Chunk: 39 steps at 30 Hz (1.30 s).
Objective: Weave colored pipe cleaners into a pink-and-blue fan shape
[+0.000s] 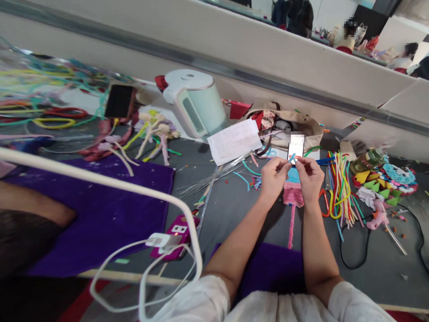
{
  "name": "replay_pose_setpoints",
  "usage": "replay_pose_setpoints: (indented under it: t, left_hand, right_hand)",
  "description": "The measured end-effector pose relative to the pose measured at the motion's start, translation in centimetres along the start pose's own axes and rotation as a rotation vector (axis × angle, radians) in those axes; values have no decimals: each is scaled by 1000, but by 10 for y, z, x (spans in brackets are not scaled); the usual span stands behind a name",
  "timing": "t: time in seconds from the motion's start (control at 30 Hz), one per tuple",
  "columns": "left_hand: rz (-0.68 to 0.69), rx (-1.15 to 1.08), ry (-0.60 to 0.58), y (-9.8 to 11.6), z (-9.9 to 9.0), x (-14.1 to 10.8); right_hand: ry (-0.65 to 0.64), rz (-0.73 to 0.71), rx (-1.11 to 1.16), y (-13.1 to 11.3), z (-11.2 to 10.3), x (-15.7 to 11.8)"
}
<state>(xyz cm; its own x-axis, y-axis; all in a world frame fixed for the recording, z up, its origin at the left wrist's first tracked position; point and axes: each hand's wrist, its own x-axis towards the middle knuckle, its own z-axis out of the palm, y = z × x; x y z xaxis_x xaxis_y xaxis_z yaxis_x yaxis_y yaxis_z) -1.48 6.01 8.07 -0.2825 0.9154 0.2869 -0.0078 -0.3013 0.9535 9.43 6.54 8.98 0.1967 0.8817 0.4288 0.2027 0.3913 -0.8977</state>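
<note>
My left hand (275,176) and my right hand (310,177) are close together over the table, fingers pinched on a short blue pipe cleaner piece (292,157) between them. A bit of orange-red shows by my right fingertips. Beneath the hands lies a fuzzy craft piece with blue rows (294,175), pink rows (293,193) and a pink braided stem (291,226) pointing toward me. Just beyond the fingers a lit phone (296,150) leans near a beige bag.
A kettle (196,105), a written paper (234,141) and a beige bag (313,129) stand behind. Pipe cleaners (345,192), scissors (330,203) and a pink glue gun (378,218) lie right. At left are a power strip (177,230), a white cable and another person's arm.
</note>
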Motion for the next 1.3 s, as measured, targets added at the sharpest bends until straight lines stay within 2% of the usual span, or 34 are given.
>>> replay_pose_setpoints:
  t: [0.13,0.37,0.6,0.7,0.8,0.97,1.17,1.3]
  left_hand:
    - [49,46,1,1,-1,-3]
    - [20,54,19,10,-3,-4]
    - [147,166,20,14,-4,-5]
    - [143,145,20,14,-3,-6]
    - [37,31,-12,14,-2,-6]
    - [-263,-318,-142,20,-5,-2]
    - [-555,-632,-416,22,-16,7]
    - [-707,-784,-577,17,-17,8]
  right_hand:
    - [-19,-57,-81,-3,-1,-1]
    - [-26,-97,-144,-10,-4,-3]
    - [-39,-13,-73,-14,-3,-4]
    - [-59,-2,-72,-14,-4,-3]
    - [-74,-24,-94,-14,-6,-3]
    - [-103,-50,-98,-17,-11,-1]
    - [-186,-22,-4,-19,-17,2]
    - [-240,74,194,-17,-19,3]
